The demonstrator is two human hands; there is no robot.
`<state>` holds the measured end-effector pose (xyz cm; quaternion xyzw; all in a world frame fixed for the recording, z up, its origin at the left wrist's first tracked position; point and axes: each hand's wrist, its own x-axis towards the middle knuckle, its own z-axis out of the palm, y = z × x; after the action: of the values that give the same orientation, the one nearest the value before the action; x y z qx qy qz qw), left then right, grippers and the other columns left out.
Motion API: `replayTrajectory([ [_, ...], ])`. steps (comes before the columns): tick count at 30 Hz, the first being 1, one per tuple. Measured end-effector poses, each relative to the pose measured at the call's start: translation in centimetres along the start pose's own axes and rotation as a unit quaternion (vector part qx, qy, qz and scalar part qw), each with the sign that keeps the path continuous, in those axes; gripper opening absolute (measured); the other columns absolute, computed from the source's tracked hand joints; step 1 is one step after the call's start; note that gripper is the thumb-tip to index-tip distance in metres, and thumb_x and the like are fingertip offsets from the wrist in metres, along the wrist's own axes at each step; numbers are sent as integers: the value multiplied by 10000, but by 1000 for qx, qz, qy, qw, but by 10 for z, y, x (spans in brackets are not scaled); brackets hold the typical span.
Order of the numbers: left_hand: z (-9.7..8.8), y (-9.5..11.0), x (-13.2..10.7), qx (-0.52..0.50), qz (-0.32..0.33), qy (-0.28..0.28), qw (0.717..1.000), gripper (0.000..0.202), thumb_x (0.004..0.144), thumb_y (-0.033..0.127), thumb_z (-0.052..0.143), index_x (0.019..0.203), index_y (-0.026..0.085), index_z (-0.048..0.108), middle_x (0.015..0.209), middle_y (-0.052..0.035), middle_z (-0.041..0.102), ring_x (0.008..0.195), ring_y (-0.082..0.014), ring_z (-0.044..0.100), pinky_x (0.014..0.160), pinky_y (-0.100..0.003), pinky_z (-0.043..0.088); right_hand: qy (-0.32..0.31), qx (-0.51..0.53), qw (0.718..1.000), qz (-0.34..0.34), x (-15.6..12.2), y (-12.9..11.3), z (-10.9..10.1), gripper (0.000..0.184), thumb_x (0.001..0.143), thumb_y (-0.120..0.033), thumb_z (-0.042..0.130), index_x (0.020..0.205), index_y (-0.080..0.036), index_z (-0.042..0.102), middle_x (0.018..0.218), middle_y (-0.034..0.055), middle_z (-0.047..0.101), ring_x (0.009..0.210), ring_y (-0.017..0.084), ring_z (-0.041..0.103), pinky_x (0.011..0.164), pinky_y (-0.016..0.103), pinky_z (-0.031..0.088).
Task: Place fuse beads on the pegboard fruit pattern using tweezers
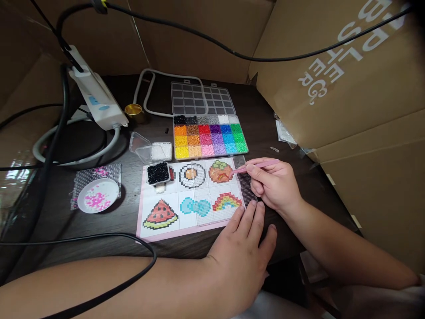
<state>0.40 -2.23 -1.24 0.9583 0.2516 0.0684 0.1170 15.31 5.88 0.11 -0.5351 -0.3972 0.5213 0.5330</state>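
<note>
A pattern sheet with pixel pictures of a watermelon, a rainbow and a persimmon lies on the dark table. A clear pegboard rests over its right half. My left hand lies flat with fingers stretched out on the sheet's lower right corner. My right hand pinches pink tweezers, whose tip points at the persimmon picture. A small tub of black beads sits on the sheet's upper left.
A bead box with many colours stands open behind the sheet. A white dish of pink beads lies on another pegboard at left. Cables, a white device, a gold cap and cardboard walls surround the table.
</note>
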Motion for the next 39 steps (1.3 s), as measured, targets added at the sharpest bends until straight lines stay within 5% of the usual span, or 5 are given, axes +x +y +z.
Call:
replayTrajectory([
  [11,4,0,-2,-6,-6,12,1000,752,815,556,628,1441,171,470,1575,-250,235,1472,-426,155,1138,-570,118,59,52,994,-80,13,-18,2,204,719,-289,807,798,-140,692,817,124,761,345,43,421,330,213,329],
  [18,6,-2,-2,-6,5,8,1000,760,809,565,625,1427,149,473,1557,-289,234,1458,-445,191,1122,-571,149,29,-30,974,-223,54,-47,33,172,760,-319,767,765,-156,712,805,85,756,378,59,462,341,219,349],
  [27,17,-10,-1,37,39,37,998,738,837,634,567,1395,154,503,1508,-302,326,1413,-452,306,1069,-549,226,37,-83,985,-147,90,-17,88,237,739,-343,745,822,-122,721,707,54,716,389,71,513,360,208,428],
  [33,23,-9,0,68,27,92,993,582,930,599,421,1326,197,561,1451,-250,449,1366,-402,412,1067,-513,203,73,-92,982,-147,89,-5,84,220,737,-332,740,821,-131,712,551,4,632,374,104,530,358,228,444],
  [39,25,-9,1,91,15,136,986,398,1001,372,341,1279,235,592,1397,-188,532,1310,-338,494,1054,-474,196,78,-95,981,-154,88,-1,76,204,749,-331,731,819,-140,714,475,-20,583,355,115,517,359,241,449],
])
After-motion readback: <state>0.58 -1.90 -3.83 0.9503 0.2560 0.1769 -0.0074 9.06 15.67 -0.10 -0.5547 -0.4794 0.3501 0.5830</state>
